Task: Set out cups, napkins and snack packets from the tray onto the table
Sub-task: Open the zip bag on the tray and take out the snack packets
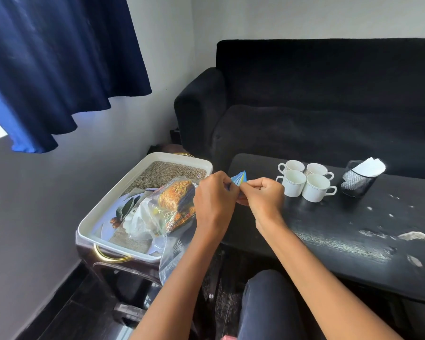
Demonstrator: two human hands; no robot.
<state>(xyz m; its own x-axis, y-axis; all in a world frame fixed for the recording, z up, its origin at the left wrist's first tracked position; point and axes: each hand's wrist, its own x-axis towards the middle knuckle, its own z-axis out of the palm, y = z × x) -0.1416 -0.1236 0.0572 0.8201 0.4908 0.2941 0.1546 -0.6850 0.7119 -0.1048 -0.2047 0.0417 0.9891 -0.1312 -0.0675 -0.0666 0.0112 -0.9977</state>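
Observation:
My left hand (215, 200) and my right hand (264, 196) both pinch the top of a blue snack packet (239, 179), held in the air between the tray and the table. The white tray (123, 190) stands to the left on a small stand and holds clear snack packets (174, 200) with orange and yellow snacks. On the black table (353, 229), several white cups (304, 180) stand together. Beside them is a black mesh holder (356, 181) with white napkins (369, 166) in it.
A black sofa (329, 99) stands behind the table. A dark blue curtain (59, 65) hangs at the upper left. An empty clear bag (172, 256) hangs over the tray's near corner. My knee (268, 303) is below the table's front edge.

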